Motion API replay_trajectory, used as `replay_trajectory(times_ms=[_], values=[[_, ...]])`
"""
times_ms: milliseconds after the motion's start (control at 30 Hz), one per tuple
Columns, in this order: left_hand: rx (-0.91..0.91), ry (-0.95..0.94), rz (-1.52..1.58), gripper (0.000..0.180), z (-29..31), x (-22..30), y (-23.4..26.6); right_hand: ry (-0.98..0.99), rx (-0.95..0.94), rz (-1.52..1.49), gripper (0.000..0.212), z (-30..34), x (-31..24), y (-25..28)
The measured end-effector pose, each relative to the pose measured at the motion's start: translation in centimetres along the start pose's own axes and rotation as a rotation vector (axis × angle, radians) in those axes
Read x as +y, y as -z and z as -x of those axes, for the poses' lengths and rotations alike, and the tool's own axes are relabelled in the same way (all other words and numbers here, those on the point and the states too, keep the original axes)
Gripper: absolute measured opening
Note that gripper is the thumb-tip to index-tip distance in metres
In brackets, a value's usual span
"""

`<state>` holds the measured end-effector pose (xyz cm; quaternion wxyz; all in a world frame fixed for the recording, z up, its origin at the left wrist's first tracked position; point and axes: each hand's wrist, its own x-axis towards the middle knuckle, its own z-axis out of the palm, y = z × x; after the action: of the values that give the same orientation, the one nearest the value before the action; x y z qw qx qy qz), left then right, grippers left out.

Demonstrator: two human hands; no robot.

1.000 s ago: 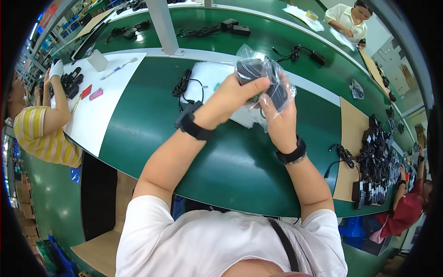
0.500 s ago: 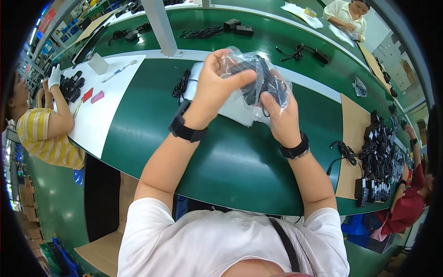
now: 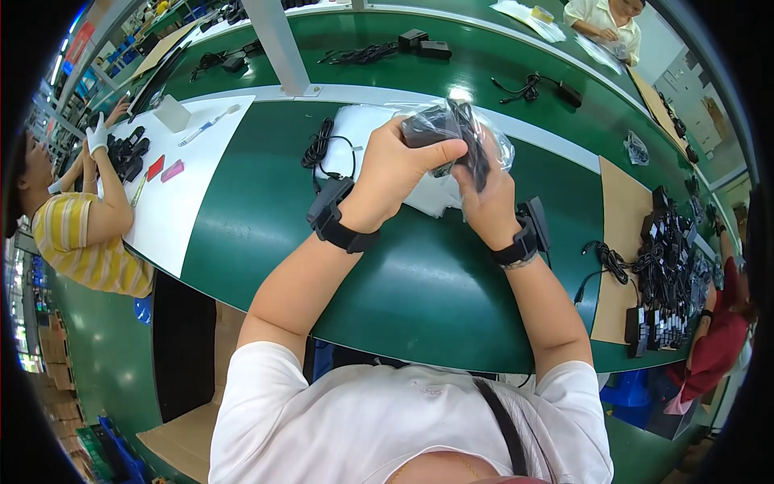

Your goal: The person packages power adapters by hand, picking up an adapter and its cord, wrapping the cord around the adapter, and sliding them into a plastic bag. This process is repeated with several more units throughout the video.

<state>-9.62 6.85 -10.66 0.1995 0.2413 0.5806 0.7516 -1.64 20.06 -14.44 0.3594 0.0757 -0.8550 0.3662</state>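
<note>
Fingers of L hand (image 3: 387, 169) + R hand (image 3: 490, 202): grasping clear plastic bag (image 3: 501, 145) from both sides, L thumb laid across front, R thumb a bit lower. R fingertips partly hidden behind bag; can't tell exact hold there. Held up above bench (image 3: 242, 210), over stack of wht sheets (image 3: 355, 129). Looks thin, crinkled, shiny, w/ loose film puffing out on R. Contains blk adapter block (image 3: 427, 129) at L end, tilted, + bundled blk cable (image 3: 476, 157) toward middle.

In the way: both hands, covering much of bag + part of sheets; metal post (image 3: 274, 48) at far edge, L of hands.

Around: coiled blk cord (image 3: 318, 149) just L of sheets. Farther L, wht mat (image 3: 165, 210) w/ wht box (image 3: 172, 113), brush (image 3: 205, 127), red pc (image 3: 156, 168) + pink pc (image 3: 172, 170), near co-worker in yellow stripes (image 3: 81, 226). Off R, cardboard (image 3: 621, 210) w/ big pile of blk adapters (image 3: 665, 282). Beyond rail, adapter w/ lead (image 3: 568, 94), well apart.
</note>
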Motion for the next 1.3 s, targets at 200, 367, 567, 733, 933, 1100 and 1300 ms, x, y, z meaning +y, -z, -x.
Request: replay_trajectory(times_ms=[200, 367, 567, 733, 933, 1100, 1300], values=[[-0.061, 0.072, 0.058, 0.028, 0.0, 0.0, 0.2, -0.010, 0.079, -0.136, 0.064, -0.1, -0.3, -0.6], [-0.094, 0.068, 0.147, 0.023, 0.3, 0.4, 0.3, -0.271, -0.125, -0.468, 0.061, -0.6, -1.0, 0.3], [-0.195, 0.032, 0.347, 0.022, 0.7, -0.2, -0.6, -0.106, -0.064, -0.221, 0.045, -0.1, 0.2, -0.6], [-0.078, 0.291, 0.540, 0.019, 1.0, 0.1, -0.9, 0.059, -0.087, 0.216, 0.066, -0.4, 0.9, -0.1], [-0.045, 0.387, 0.615, 0.018, 0.0, -1.2, 0.2, 0.017, -0.241, 0.066, 0.074, -1.1, 0.2, 0.7], [0.073, 0.258, 0.644, 0.014, -0.6, 0.0, 1.6, -0.540, 0.023, -0.785, 0.064, -3.6, -0.9, 5.0], [0.076, 0.033, 0.531, 0.018, -0.2, -1.0, 0.6, -0.783, -0.052, -1.007, 0.039, -1.8, -0.5, 2.0]])
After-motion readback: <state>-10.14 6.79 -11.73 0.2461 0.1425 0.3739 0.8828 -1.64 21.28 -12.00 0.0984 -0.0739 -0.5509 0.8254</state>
